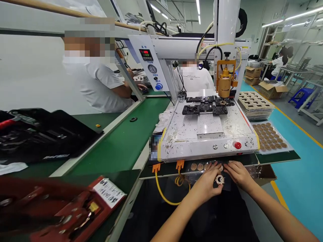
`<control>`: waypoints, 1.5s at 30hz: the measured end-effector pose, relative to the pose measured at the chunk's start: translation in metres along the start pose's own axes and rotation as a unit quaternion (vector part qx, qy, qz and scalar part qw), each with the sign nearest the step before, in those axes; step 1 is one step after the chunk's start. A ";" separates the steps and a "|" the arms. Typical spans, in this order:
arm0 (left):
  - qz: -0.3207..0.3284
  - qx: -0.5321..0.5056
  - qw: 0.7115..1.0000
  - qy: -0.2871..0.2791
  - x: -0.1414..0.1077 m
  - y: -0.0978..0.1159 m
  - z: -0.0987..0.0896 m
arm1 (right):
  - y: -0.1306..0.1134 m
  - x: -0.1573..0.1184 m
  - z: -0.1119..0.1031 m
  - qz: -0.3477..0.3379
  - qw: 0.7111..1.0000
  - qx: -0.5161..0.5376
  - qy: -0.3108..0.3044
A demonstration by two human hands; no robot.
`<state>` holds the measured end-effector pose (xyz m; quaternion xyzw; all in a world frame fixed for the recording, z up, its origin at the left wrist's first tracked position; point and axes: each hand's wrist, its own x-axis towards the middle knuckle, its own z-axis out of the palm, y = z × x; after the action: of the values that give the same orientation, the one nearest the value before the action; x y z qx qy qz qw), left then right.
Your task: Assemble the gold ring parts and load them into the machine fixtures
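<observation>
My left hand (pixel 207 183) is closed around a round metallic watch-case-like ring (pixel 219 179) with a light centre, held over the bench's front edge. Just to its right, my right hand (pixel 237 173) has its fingers pressed together near a small round disc (pixel 221 168); whether they grip anything is hidden. A row of round tan discs (pixel 200 166) in clear film lies left of my left hand. Behind both hands stands a white dispensing machine (pixel 188 153) with black fixtures (pixel 205 108) on its bed, under a gold-coloured head (pixel 225 85).
A green conveyor belt (pixel 118 141) runs at the left, beside a red press (pixel 73 215). Yellow cables (pixel 161 195) hang below the bench edge. At the right are a tray of discs (pixel 270 136) and stacked trays (pixel 256 102). Other people sit beyond the belt and machine.
</observation>
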<state>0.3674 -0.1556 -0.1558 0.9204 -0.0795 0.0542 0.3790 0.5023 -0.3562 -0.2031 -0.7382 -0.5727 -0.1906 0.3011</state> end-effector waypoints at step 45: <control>-0.173 -0.466 0.861 0.111 -0.029 0.039 -0.030 | -0.085 0.057 -0.078 0.374 0.864 0.338 0.007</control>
<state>0.3300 -0.1588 -0.1121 0.6237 0.1073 0.0465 0.7729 0.4408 -0.3526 -0.0903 -0.7488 -0.2808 0.1362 0.5848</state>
